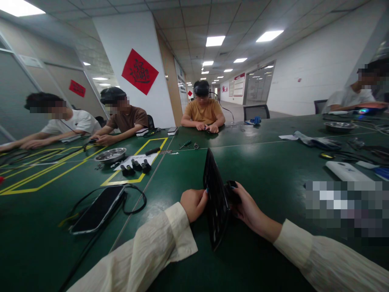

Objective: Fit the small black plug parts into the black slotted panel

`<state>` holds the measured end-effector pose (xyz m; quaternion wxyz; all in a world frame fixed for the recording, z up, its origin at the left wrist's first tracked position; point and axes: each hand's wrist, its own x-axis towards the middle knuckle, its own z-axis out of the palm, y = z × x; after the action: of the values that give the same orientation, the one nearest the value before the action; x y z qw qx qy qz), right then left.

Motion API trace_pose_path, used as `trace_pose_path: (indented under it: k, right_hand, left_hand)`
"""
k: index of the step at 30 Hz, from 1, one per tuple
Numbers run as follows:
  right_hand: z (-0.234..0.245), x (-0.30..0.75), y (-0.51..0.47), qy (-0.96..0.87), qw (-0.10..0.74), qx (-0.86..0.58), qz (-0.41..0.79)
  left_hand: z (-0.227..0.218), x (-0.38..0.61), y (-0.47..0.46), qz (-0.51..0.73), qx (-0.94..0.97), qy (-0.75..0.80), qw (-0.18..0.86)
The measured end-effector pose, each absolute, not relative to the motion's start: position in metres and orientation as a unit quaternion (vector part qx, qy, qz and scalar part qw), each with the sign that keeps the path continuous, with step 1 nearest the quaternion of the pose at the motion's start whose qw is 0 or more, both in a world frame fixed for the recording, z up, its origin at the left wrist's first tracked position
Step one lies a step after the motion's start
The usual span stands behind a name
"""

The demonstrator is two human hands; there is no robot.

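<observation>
A thin black glossy panel (216,202) stands tilted on its edge between my hands, seen nearly edge-on. My left hand (193,204) is closed on its near left side, with the thumb against the dark face. On the panel's other side, my right hand (249,207) is wrapped around a small black block-like part (232,194) at the back. Whether that part is fixed to the panel I cannot tell. The fingers of my right hand are partly hidden. The panel's lower edge is close above or on the green table (170,267).
A phone (99,209) with a looped black cable lies at left. Beyond it are several black cylindrical parts (136,165) and a metal bowl (110,155). A green-handled tool (186,144) lies ahead. A white device (346,172) and cables are at right. Several people sit around the table.
</observation>
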<state>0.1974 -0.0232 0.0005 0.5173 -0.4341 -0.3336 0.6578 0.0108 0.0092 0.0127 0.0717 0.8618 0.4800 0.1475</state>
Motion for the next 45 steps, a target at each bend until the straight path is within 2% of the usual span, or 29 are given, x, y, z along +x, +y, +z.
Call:
trace_pose_path:
  k: [11,45]
  right_hand:
    - [0.0041,0.1967,-0.0249,-0.330,0.513,-0.449,0.653]
    - [0.0051,0.1955,-0.0268,-0.338,0.521,-0.446,0.644]
  left_hand:
    - [0.0148,0.0117,0.0087,0.167,0.857,0.483,0.060]
    - [0.0142,0.0106,0.0079,0.124,0.867,0.482,0.024]
